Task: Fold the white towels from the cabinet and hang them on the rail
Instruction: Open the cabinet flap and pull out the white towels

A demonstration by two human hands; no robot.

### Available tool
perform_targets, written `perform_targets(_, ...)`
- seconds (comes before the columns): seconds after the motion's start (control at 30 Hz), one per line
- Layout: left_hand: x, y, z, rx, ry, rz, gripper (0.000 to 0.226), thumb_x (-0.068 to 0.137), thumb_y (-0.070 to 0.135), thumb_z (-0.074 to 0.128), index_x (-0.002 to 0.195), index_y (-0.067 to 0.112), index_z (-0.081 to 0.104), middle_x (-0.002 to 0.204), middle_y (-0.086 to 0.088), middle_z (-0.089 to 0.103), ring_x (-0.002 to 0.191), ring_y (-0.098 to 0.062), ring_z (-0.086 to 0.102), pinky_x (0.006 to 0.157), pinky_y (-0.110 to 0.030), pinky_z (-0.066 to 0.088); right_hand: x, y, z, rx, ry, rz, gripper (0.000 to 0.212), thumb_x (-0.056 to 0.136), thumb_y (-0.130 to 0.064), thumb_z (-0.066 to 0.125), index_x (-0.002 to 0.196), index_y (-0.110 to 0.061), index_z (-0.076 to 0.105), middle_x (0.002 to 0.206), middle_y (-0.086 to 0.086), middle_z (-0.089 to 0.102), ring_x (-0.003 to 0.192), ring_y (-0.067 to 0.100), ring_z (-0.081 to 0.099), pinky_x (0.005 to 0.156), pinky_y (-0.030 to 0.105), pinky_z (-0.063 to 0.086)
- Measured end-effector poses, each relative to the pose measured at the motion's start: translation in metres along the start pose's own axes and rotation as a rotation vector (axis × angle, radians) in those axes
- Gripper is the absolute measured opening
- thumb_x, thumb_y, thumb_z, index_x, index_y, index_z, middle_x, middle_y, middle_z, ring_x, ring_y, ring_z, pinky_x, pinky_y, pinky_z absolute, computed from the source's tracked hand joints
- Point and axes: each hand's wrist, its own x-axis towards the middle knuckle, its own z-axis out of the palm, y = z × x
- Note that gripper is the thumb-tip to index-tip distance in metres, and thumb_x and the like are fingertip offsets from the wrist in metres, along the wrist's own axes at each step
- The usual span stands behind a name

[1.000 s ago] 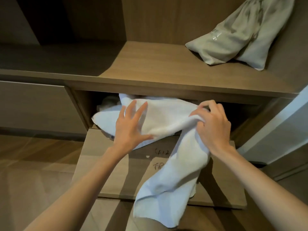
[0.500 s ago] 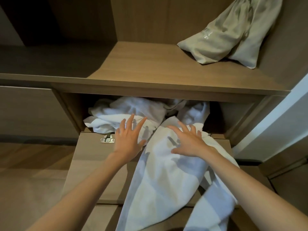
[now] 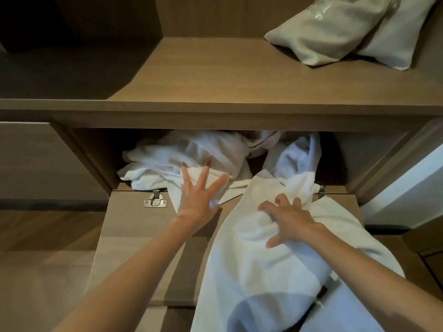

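Right hand curls its fingers into a white towel draped over the dropped door beneath it; left hand lies spread flat beside. Beyond the 2 hands, crumpled towels fill the cabinet. Nothing looks folded or hung; no rail in view.

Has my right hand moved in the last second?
Yes. The right hand came down, away from the shelf edge, and now grips the towel over the door.
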Motion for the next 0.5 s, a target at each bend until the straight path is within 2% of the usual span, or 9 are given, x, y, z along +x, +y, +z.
perform_targets(0.1, 0.02, -0.01, 0.001, 0.06, 0.386, 0.175, 0.063, 0.075, 0.034, 0.074, 0.133, 0.025, 0.052, 0.144, -0.022, 0.033, 0.142, -0.032, -0.024, 0.088, -0.076, 0.035, 0.014, -0.003, -0.002, 0.002, 0.071, -0.015, 0.08, 0.065, -0.04, 0.083, 0.129, -0.041, 0.034, 0.127, 0.001, 0.025, 0.114, 0.032, 0.029, 0.078, 0.034, 0.042)
perform_targets(0.17, 0.033, -0.014, -0.001, -0.044, 0.254, 0.088, 0.038, 0.089, 0.033, 0.06, 0.123, 0.016, 0.059, 0.138, -0.022, 0.045, 0.146, -0.034, -0.005, 0.099, -0.06, 0.04, 0.023, -0.005, -0.003, -0.048, 0.075, -0.005, 0.076, 0.066, -0.038, 0.083, 0.125, -0.039, 0.036, 0.127, 0.001, 0.024, 0.114, 0.033, 0.028, 0.075, 0.032, 0.04)
perform_targets(0.23, 0.049, -0.016, 0.004, -0.191, -0.074, -0.172, 0.031, 0.097, 0.036, 0.051, 0.113, 0.012, 0.064, 0.121, -0.02, 0.062, 0.123, -0.042, 0.045, 0.095, -0.044, 0.046, 0.032, -0.006, -0.002, -0.086, 0.082, 0.014, 0.072, 0.066, -0.039, 0.083, 0.12, -0.037, 0.037, 0.127, 0.001, 0.024, 0.114, 0.034, 0.027, 0.071, 0.031, 0.038)
perform_targets(0.27, 0.058, -0.018, 0.007, -0.185, -0.172, -0.244, 0.033, 0.098, 0.036, 0.048, 0.112, 0.011, 0.065, 0.117, -0.018, 0.064, 0.113, -0.04, 0.055, 0.094, -0.043, 0.048, 0.035, -0.006, 0.0, -0.102, 0.087, 0.022, 0.069, 0.066, -0.04, 0.083, 0.116, -0.037, 0.037, 0.126, 0.001, 0.024, 0.114, 0.034, 0.027, 0.07, 0.03, 0.037)
perform_targets(0.33, 0.075, -0.018, 0.011, -0.122, -0.282, -0.278, 0.038, 0.1, 0.037, 0.041, 0.127, 0.016, 0.057, 0.135, -0.019, 0.051, 0.124, -0.044, 0.046, 0.106, -0.047, 0.04, 0.041, -0.004, 0.003, -0.123, 0.098, 0.028, 0.062, 0.066, -0.043, 0.082, 0.108, -0.036, 0.037, 0.122, -0.001, 0.024, 0.117, 0.035, 0.026, 0.07, 0.03, 0.037)
perform_targets(0.4, 0.091, -0.02, 0.013, -0.071, -0.201, -0.249, 0.055, 0.097, 0.038, 0.045, 0.148, 0.039, 0.025, 0.161, -0.012, 0.0, 0.14, -0.055, -0.002, 0.114, -0.057, 0.007, 0.044, -0.003, 0.002, -0.098, 0.105, 0.008, 0.057, 0.068, -0.045, 0.081, 0.102, -0.036, 0.036, 0.113, -0.004, 0.023, 0.118, 0.034, 0.025, 0.071, 0.03, 0.037)
perform_targets(0.43, 0.096, -0.02, 0.014, -0.081, -0.137, -0.243, 0.065, 0.095, 0.037, 0.048, 0.149, 0.046, 0.013, 0.16, -0.002, -0.017, 0.138, -0.053, -0.019, 0.112, -0.056, 0.0, 0.044, -0.003, 0.001, -0.083, 0.108, -0.004, 0.055, 0.069, -0.045, 0.08, 0.099, -0.036, 0.036, 0.109, -0.005, 0.022, 0.117, 0.032, 0.025, 0.072, 0.03, 0.037)
perform_targets(0.47, 0.096, -0.018, 0.013, -0.111, -0.13, -0.257, 0.064, 0.096, 0.037, 0.048, 0.149, 0.045, 0.014, 0.16, 0.0, -0.015, 0.14, -0.05, -0.017, 0.113, -0.053, 0.002, 0.043, -0.002, 0.0, -0.077, 0.108, -0.008, 0.052, 0.07, -0.046, 0.079, 0.098, -0.036, 0.036, 0.107, -0.006, 0.023, 0.116, 0.03, 0.026, 0.072, 0.029, 0.036)
perform_targets(0.5, 0.093, -0.014, 0.012, -0.173, -0.185, -0.285, 0.052, 0.098, 0.037, 0.044, 0.148, 0.034, 0.03, 0.161, -0.007, 0.006, 0.143, -0.047, 0.003, 0.116, -0.046, 0.012, 0.042, -0.003, -0.001, -0.074, 0.106, -0.012, 0.05, 0.072, -0.046, 0.078, 0.097, -0.036, 0.036, 0.106, -0.007, 0.026, 0.115, 0.029, 0.026, 0.072, 0.029, 0.035)
